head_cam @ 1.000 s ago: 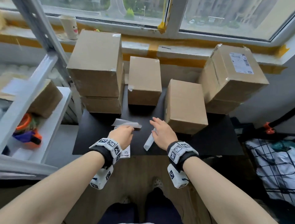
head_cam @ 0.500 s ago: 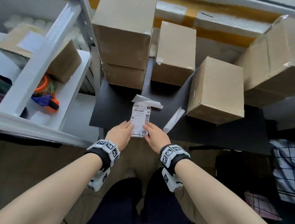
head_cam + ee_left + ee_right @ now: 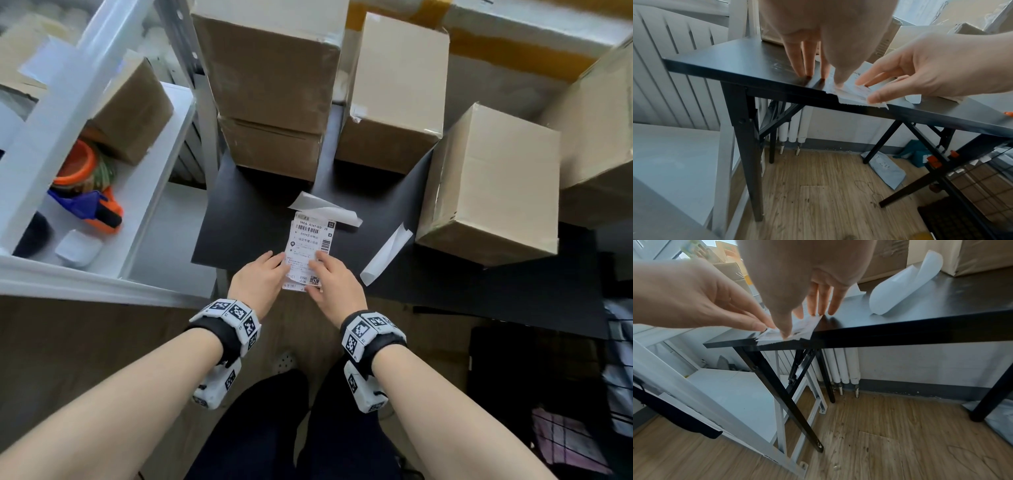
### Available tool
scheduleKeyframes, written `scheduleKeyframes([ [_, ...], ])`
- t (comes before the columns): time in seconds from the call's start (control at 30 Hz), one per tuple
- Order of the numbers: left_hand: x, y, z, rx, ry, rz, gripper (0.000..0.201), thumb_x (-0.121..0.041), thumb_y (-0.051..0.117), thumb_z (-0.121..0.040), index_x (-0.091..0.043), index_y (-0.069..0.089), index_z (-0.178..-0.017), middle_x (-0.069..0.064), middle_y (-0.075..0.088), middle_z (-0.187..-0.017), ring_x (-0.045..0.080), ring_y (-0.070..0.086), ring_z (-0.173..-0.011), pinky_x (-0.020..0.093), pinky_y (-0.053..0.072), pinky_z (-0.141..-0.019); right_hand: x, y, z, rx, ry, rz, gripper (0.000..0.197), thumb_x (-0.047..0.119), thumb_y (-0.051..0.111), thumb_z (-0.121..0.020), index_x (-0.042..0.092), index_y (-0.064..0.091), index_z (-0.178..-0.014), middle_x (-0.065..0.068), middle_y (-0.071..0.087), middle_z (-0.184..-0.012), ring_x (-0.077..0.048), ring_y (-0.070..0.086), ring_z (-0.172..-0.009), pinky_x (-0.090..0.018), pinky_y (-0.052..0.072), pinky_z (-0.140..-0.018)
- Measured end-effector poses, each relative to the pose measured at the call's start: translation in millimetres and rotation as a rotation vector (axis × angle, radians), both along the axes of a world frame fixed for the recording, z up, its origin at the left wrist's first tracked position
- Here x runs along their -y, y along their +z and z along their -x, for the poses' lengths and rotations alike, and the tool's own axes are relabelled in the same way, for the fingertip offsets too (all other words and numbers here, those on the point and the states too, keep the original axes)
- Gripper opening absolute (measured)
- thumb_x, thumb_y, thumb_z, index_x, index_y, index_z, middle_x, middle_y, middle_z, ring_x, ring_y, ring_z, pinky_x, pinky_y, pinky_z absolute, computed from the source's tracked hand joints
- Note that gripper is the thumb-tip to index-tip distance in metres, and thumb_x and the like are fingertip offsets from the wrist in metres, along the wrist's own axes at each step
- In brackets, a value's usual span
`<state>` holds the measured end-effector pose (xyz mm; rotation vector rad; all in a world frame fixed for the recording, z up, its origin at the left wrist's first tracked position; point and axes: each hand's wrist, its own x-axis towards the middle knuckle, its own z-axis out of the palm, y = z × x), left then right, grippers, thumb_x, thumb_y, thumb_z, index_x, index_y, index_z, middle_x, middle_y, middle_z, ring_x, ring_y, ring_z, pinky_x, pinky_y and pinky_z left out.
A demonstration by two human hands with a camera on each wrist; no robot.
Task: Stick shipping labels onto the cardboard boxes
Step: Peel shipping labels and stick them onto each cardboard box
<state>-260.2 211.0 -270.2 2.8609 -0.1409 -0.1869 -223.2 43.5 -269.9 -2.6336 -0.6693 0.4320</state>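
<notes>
A small stack of white printed shipping labels point(image 3: 310, 248) lies at the black table's point(image 3: 246, 219) front edge, overhanging it a little. My left hand point(image 3: 279, 263) rests with straight fingers on the table and its thumb on the stack's left side point(image 3: 846, 91). My right hand point(image 3: 317, 270) lies over the stack's right side with spread fingers, its thumb point(image 3: 786, 335) on the near edge. One near corner point(image 3: 766, 331) is lifted slightly. Plain cardboard boxes stand behind: two stacked at the left point(image 3: 270, 68), one in the middle point(image 3: 397, 92), one to the right point(image 3: 489, 185).
Two curled white backing papers lie on the table, one behind the labels point(image 3: 329, 209) and one to the right point(image 3: 387, 253). A larger box point(image 3: 603, 120) sits at the far right. A white shelf point(image 3: 147, 171) on the left holds a box and an orange-blue tape dispenser point(image 3: 92, 205).
My right hand has come left from the loose backing strip onto the label stack, beside my left hand. My head has tilted down; over the last half second the hands have barely shifted.
</notes>
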Motion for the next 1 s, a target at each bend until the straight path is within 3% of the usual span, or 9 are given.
scheduleKeyframes([
  [0.13, 2, 5, 0, 0.067, -0.001, 0.108, 0.015, -0.012, 0.079, -0.070, -0.010, 0.066, -0.078, 0.004, 0.072, -0.093, 0.026, 0.070, -0.086, 0.032, 0.058, -0.053, -5, -3, -1, 0.102, 0.021, -0.024, 0.041, 0.015, 0.081, -0.066, 0.007, 0.066, -0.103, -0.019, 0.063, -0.122, -0.035, 0.063, -0.107, -0.043, 0.053, -0.086],
  [0.23, 6, 16, 0, 0.095, 0.030, 0.163, 0.005, -0.017, 0.067, -0.081, -0.012, 0.065, -0.082, 0.001, 0.070, -0.092, 0.021, 0.067, -0.084, 0.029, 0.055, -0.051, -8, 2, -1, 0.173, 0.005, -0.080, 0.027, 0.008, 0.082, -0.062, 0.010, 0.070, -0.086, -0.014, 0.070, -0.108, -0.031, 0.068, -0.092, -0.038, 0.056, -0.075],
  [0.27, 8, 21, -1, 0.074, 0.047, 0.186, 0.011, -0.021, 0.060, -0.085, -0.012, 0.065, -0.086, 0.001, 0.069, -0.095, 0.022, 0.066, -0.087, 0.031, 0.055, -0.054, -7, 5, -2, 0.183, -0.004, -0.104, 0.023, 0.006, 0.082, -0.063, 0.010, 0.071, -0.083, -0.012, 0.071, -0.103, -0.030, 0.069, -0.088, -0.037, 0.056, -0.072],
  [0.43, 11, 46, -17, -0.044, 0.082, 0.202, 0.024, -0.023, 0.055, -0.091, -0.015, 0.060, -0.113, -0.001, 0.061, -0.121, 0.019, 0.054, -0.113, 0.036, 0.050, -0.083, -2, 39, -21, 0.108, -0.086, -0.229, 0.014, 0.005, 0.063, -0.082, 0.007, 0.072, -0.092, -0.009, 0.073, -0.094, -0.029, 0.065, -0.088, -0.042, 0.051, -0.085],
  [0.53, 13, 62, -32, -0.064, 0.074, 0.183, 0.027, -0.027, 0.055, -0.091, -0.019, 0.058, -0.117, -0.002, 0.060, -0.121, 0.017, 0.051, -0.117, 0.034, 0.045, -0.090, 9, 65, -34, -0.003, -0.248, -0.337, 0.017, 0.006, 0.058, -0.086, 0.008, 0.073, -0.094, -0.008, 0.074, -0.096, -0.025, 0.066, -0.092, -0.034, 0.049, -0.089],
  [0.7, 12, 81, -60, -0.118, 0.136, 0.181, 0.026, -0.024, 0.055, -0.090, -0.018, 0.059, -0.114, 0.004, 0.064, -0.114, 0.025, 0.055, -0.110, 0.036, 0.045, -0.090, 25, 96, -53, -0.091, -0.386, -0.511, 0.012, 0.004, 0.065, -0.082, 0.009, 0.075, -0.087, -0.006, 0.074, -0.088, -0.017, 0.067, -0.086, -0.027, 0.051, -0.085],
  [0.83, 14, 93, -73, -0.137, 0.244, 0.218, 0.015, -0.026, 0.056, -0.090, -0.019, 0.066, -0.099, 0.001, 0.068, -0.106, 0.023, 0.059, -0.100, 0.034, 0.047, -0.084, 44, 125, -68, -0.131, -0.376, -0.583, 0.006, 0.004, 0.068, -0.081, 0.006, 0.073, -0.084, 0.001, 0.067, -0.077, -0.009, 0.062, -0.076, -0.018, 0.049, -0.079],
  [1.0, 28, 112, -84, -0.102, 0.237, 0.258, 0.009, -0.023, 0.054, -0.091, -0.017, 0.061, -0.094, 0.003, 0.068, -0.099, 0.023, 0.060, -0.090, 0.032, 0.047, -0.075, 65, 139, -89, -0.098, -0.329, -0.475, 0.005, 0.011, 0.067, -0.082, 0.014, 0.070, -0.080, 0.003, 0.065, -0.075, -0.012, 0.061, -0.075, -0.029, 0.051, -0.079],
])
